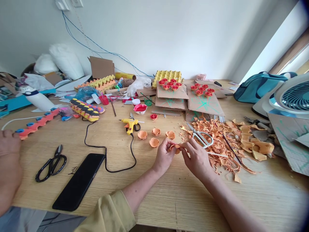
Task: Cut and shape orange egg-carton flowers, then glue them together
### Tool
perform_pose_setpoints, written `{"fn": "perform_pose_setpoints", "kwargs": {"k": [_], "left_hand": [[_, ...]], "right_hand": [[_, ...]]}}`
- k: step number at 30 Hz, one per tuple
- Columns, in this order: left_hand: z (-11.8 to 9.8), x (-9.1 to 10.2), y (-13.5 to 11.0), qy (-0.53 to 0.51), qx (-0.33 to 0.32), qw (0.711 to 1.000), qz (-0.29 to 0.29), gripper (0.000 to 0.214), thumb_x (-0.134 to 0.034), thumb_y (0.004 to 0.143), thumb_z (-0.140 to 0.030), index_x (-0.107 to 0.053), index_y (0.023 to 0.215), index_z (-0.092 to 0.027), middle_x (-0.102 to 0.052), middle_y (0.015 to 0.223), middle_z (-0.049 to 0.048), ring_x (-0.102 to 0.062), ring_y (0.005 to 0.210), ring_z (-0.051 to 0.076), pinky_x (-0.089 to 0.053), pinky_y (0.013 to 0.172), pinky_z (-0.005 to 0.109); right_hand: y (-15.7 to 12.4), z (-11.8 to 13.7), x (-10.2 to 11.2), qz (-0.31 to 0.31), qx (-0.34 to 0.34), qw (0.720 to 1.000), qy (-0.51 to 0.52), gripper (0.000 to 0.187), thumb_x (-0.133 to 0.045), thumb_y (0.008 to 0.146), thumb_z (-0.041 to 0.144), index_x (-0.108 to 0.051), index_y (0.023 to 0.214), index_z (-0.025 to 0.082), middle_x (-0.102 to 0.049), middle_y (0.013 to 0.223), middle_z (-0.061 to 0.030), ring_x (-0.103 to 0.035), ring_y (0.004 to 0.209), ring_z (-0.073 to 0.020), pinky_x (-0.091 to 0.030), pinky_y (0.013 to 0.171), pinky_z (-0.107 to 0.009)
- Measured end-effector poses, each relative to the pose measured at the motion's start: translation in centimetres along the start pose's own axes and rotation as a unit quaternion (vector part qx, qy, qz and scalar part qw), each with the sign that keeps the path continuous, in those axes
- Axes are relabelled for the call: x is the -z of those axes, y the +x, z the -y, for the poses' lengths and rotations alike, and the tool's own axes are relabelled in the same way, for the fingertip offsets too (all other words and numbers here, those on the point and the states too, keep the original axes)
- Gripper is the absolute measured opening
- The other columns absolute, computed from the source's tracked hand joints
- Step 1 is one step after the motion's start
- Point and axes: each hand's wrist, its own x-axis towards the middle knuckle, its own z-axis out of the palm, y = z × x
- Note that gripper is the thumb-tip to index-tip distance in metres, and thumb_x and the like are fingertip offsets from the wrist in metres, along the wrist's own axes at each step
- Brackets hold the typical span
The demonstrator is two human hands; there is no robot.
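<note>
Between my two hands is an orange petal cup [177, 147], seemingly cut from egg carton. My left hand [165, 156] pinches its left side. On the other side, the fingertips of my right hand [196, 158] pinch its edge. Several similar orange flower cups [154, 142] lie on the table just beyond my left hand. White-handled scissors [204, 139] rest beyond my right hand, beside a heap of orange scraps [224, 141]. A yellow glue gun [130, 125] lies further left, on top of dark-handled scissors. A single red flower [154, 116] sits behind the cups.
Red flowers [170, 84] stand on cardboard pieces [205, 103] at the back. A black phone [78, 182] and black scissors [51, 163] lie at left, near another person's arm [9, 167]. The glue gun's cord [118, 170] loops across the table. A white fan [287, 96] stands right.
</note>
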Motion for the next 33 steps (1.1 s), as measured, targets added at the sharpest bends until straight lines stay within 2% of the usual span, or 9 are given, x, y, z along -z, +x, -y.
{"fn": "perform_pose_setpoints", "kwargs": {"k": [5, 9, 15, 19, 23, 29, 33], "left_hand": [[0.0, 0.3, 0.1, 0.022, -0.022, 0.999, 0.010, 0.027, -0.072, 0.082, -0.037, -0.053, 0.082, -0.018, -0.061, 0.075, -0.0008, -0.057, 0.070, 0.012, -0.046, 0.065, 0.022], [-0.5, 0.8, 0.1, 0.099, -0.059, 0.993, 0.032, 0.014, -0.064, 0.089, -0.031, -0.061, 0.095, -0.018, -0.066, 0.084, 0.0015, -0.060, 0.074, 0.013, -0.047, 0.067, 0.022], [-0.2, 1.1, 0.2, 0.149, -0.048, 0.988, 0.010, 0.020, -0.057, 0.093, -0.029, -0.067, 0.104, -0.016, -0.070, 0.100, 0.0076, -0.062, 0.074, 0.014, -0.049, 0.063, 0.022], [0.3, 1.1, 0.2, 0.145, -0.053, 0.988, -0.002, 0.022, -0.057, 0.092, -0.025, -0.064, 0.111, -0.016, -0.069, 0.103, 0.0077, -0.061, 0.070, 0.012, -0.052, 0.069, 0.024], [0.5, 0.9, 0.0, 0.136, -0.049, 0.989, 0.013, 0.023, -0.058, 0.090, -0.020, -0.063, 0.112, -0.017, -0.068, 0.104, 0.0079, -0.064, 0.072, 0.012, -0.053, 0.068, 0.023], [0.9, 0.6, -0.2, 0.148, -0.056, 0.987, 0.034, 0.028, -0.055, 0.087, -0.012, -0.061, 0.114, -0.017, -0.068, 0.104, 0.0067, -0.066, 0.077, 0.013, -0.054, 0.068, 0.023], [0.7, 0.4, -0.5, 0.190, -0.082, 0.978, 0.026, 0.031, -0.064, 0.083, -0.013, -0.061, 0.114, -0.019, -0.068, 0.113, 0.0076, -0.066, 0.096, 0.018, -0.055, 0.083, 0.028]], "right_hand": [[0.0, -0.1, 0.1, 0.009, 0.007, 1.000, -0.016, 0.020, -0.045, 0.100, 0.022, -0.065, 0.095, 0.020, -0.056, 0.082, -0.0046, -0.055, 0.070, -0.0169, -0.040, 0.063, -0.029], [-0.1, -0.2, -0.1, 0.010, -0.032, 0.999, 0.022, 0.016, -0.047, 0.100, 0.025, -0.063, 0.102, 0.020, -0.060, 0.089, -0.0052, -0.057, 0.071, -0.0157, -0.043, 0.063, -0.027], [-0.2, -0.3, 0.3, -0.010, -0.097, 0.994, 0.058, 0.009, -0.053, 0.097, 0.024, -0.061, 0.098, 0.021, -0.060, 0.090, -0.0024, -0.057, 0.063, -0.0122, -0.045, 0.062, -0.027], [-0.3, 0.0, 0.3, 0.019, -0.119, 0.988, 0.094, 0.011, -0.054, 0.095, 0.022, -0.063, 0.101, 0.021, -0.061, 0.089, -0.0022, -0.057, 0.059, -0.0117, -0.046, 0.061, -0.027], [-0.5, 0.1, 0.0, 0.050, -0.129, 0.987, 0.080, 0.016, -0.052, 0.096, 0.023, -0.065, 0.105, 0.021, -0.062, 0.092, -0.0036, -0.058, 0.061, -0.0125, -0.046, 0.060, -0.027], [-0.4, 0.1, 0.0, 0.056, -0.137, 0.988, 0.038, 0.017, -0.051, 0.096, 0.023, -0.068, 0.098, 0.021, -0.060, 0.089, -0.0026, -0.057, 0.062, -0.0124, -0.041, 0.058, -0.025], [-0.4, 0.3, 0.0, 0.059, -0.130, 0.990, 0.000, 0.016, -0.052, 0.095, 0.022, -0.068, 0.095, 0.020, -0.059, 0.087, -0.0023, -0.056, 0.061, -0.0121, -0.037, 0.055, -0.025]]}}
